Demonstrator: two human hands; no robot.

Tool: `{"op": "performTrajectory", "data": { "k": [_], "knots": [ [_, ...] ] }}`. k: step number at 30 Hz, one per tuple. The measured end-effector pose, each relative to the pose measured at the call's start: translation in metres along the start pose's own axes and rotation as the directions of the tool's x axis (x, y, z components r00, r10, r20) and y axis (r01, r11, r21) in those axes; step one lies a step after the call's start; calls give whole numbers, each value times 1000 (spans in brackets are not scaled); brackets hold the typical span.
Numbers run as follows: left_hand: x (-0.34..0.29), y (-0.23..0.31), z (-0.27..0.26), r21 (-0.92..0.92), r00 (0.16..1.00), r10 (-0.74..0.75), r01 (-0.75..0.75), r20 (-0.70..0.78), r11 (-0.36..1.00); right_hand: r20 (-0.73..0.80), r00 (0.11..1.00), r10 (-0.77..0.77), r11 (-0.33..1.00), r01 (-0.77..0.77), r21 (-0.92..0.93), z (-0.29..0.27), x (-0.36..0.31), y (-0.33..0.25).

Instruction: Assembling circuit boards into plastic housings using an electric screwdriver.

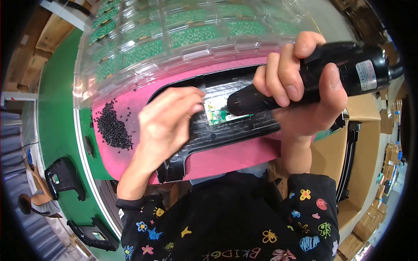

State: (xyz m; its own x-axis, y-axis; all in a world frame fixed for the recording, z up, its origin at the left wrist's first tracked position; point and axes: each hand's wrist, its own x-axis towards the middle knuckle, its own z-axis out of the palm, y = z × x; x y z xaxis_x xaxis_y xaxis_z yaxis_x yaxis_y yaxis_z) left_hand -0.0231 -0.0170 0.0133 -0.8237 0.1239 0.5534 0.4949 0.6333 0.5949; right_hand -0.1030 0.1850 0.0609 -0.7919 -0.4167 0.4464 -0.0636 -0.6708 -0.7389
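My right hand (315,108) is closed around the body of a black corded electric screwdriver (342,61), which lies tilted with its narrow nose pointing left. That nose hangs over a small green circuit board (217,116) and hides part of it; the bit's tip cannot be seen. The board sits inside a long black plastic housing (213,137) with raised edges and a leg at its near left. Over the housing's left part, beside the board, is my left hand (167,119), its fingers curled and pinched together. Whatever they may hold is too small or hidden.
Left of the housing, a pile of small black screws (114,130) lies on the pink mat (226,163). Clear plastic trays (174,56) of green boards stand behind. Further black housings (65,176) rest on the green table at left, near another person (41,199). A cardboard box (368,161) stands right.
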Motion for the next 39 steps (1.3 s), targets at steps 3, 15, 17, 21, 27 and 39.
{"op": "performTrajectory", "data": {
  "k": [3,15,17,21,27,39],
  "knots": [
    [3,-4,-6,-25,991,-135,135,2,990,53,998,-33,981,43,-190,-22,6,-6],
    [-1,-7,-3,-48,915,-7,29,404,998,52,994,99,928,-73,-366,-29,13,5],
    [-2,-9,-2,-28,907,-11,25,420,999,49,994,99,930,-75,-361,-28,13,6],
    [-3,-11,-2,-9,915,-19,25,403,1000,63,992,111,926,-80,-368,-27,13,5],
    [-4,-9,-3,14,863,-179,195,473,981,97,978,182,939,-144,-313,-35,16,8],
    [-5,-13,-4,-22,851,-213,254,481,967,127,987,99,947,-54,-317,-21,10,9]
  ]
}}
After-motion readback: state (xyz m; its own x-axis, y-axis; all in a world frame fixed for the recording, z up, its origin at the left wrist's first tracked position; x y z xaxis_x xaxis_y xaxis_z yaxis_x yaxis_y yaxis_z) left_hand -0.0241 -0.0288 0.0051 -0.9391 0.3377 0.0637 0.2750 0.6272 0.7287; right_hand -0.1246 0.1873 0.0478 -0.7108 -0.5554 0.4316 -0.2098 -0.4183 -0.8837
